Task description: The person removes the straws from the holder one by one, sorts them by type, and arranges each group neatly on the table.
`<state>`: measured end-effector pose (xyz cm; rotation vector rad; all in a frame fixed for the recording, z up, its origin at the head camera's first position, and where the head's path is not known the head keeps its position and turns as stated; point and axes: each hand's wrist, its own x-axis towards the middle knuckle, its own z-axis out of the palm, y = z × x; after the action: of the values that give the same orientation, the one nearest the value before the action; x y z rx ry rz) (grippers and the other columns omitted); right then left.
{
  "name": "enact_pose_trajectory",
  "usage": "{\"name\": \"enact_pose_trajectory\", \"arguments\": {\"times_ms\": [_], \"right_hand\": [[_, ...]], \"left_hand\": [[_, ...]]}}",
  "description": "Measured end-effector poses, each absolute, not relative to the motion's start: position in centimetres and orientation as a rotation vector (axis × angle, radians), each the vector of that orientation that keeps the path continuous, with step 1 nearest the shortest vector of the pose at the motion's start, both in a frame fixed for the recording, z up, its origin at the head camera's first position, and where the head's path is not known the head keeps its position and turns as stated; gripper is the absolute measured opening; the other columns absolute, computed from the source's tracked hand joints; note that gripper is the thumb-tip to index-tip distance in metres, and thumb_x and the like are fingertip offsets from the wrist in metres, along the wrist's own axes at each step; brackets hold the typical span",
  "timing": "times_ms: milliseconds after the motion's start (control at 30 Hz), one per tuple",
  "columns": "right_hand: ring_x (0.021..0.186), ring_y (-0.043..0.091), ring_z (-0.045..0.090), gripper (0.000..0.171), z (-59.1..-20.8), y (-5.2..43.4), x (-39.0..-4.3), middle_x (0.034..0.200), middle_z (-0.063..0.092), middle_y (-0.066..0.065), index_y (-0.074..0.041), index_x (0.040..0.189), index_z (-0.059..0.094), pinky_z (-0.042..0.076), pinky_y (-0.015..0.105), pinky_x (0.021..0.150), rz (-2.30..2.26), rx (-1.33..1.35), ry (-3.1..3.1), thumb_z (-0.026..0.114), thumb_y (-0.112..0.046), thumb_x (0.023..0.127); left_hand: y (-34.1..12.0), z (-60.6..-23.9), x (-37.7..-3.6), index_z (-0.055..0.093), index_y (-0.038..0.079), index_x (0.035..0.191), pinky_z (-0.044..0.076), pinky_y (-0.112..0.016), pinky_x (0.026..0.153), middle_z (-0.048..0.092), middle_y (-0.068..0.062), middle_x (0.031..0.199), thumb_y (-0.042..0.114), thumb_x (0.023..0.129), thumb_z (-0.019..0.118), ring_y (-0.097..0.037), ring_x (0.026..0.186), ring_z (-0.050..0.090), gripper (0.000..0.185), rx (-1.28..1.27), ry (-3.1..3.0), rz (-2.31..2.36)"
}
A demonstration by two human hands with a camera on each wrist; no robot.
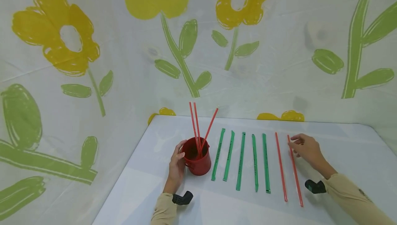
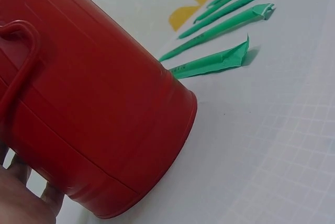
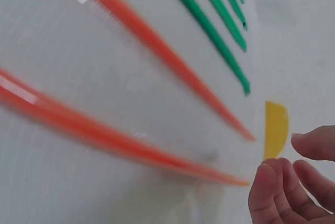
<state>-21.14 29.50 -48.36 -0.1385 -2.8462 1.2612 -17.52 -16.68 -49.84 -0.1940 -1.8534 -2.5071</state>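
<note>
A red metal bucket [image 1: 197,161] [image 2: 104,103] stands on the white table [image 1: 341,170] with three red straws [image 1: 198,128] upright in it. My left hand [image 1: 177,161] [image 2: 21,200] grips the bucket's left side. To the right of the bucket, several green wrapped straws [image 1: 241,159] [image 2: 209,64] [image 3: 209,25] lie side by side. Beyond them lie two bare red straws [image 1: 280,166] [image 3: 157,51]. My right hand [image 1: 304,147] [image 3: 293,182] hovers with loosely bent fingers at the far tip of the rightmost red straw [image 1: 295,175] [image 3: 104,135], holding nothing.
A white cloth printed with yellow flowers and green leaves [image 1: 180,52] hangs behind and to both sides of the table. The table's left edge [image 1: 124,173] runs close beside the bucket. Bare tabletop lies to the right of the straws.
</note>
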Motion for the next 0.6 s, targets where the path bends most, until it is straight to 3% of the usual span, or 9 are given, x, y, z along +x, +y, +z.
{"name": "enact_pose_trajectory", "arguments": {"times_ms": [233, 467, 600], "right_hand": [[0.070, 0.020, 0.062, 0.053, -51.2, 30.2, -23.5, 0.099, 0.060, 0.019, 0.002, 0.119, 0.052, 0.050, 0.022, 0.053, 1.314, -0.047, -2.786, 0.060, -0.041, 0.089], [0.074, 0.026, 0.063, 0.046, -45.9, 26.2, -21.3, 0.095, 0.061, 0.019, 0.005, 0.116, 0.054, 0.054, 0.036, 0.058, 1.448, -0.038, -2.748, 0.062, -0.031, 0.089], [0.080, 0.032, 0.062, 0.047, -43.5, 24.2, -20.4, 0.098, 0.061, 0.021, 0.007, 0.118, 0.053, 0.054, 0.029, 0.064, 1.463, 0.032, -2.743, 0.060, -0.031, 0.091]], "left_hand": [[-16.8, -50.0, -17.5, 0.030, 0.004, 0.143, 0.028, -0.046, 0.101, 0.045, -0.007, 0.137, 0.020, 0.085, 0.036, -0.024, 0.125, 0.040, 0.060, -0.210, -1.860, -2.497], [-16.8, -50.1, -17.5, 0.037, 0.010, 0.140, 0.029, -0.045, 0.101, 0.046, -0.007, 0.136, 0.020, 0.087, 0.036, -0.024, 0.124, 0.040, 0.055, -0.227, -1.858, -2.495], [-16.8, -50.1, -17.5, 0.035, 0.008, 0.141, 0.030, -0.045, 0.101, 0.046, -0.007, 0.136, 0.020, 0.086, 0.036, -0.024, 0.124, 0.040, 0.056, -0.220, -1.860, -2.494]]}}
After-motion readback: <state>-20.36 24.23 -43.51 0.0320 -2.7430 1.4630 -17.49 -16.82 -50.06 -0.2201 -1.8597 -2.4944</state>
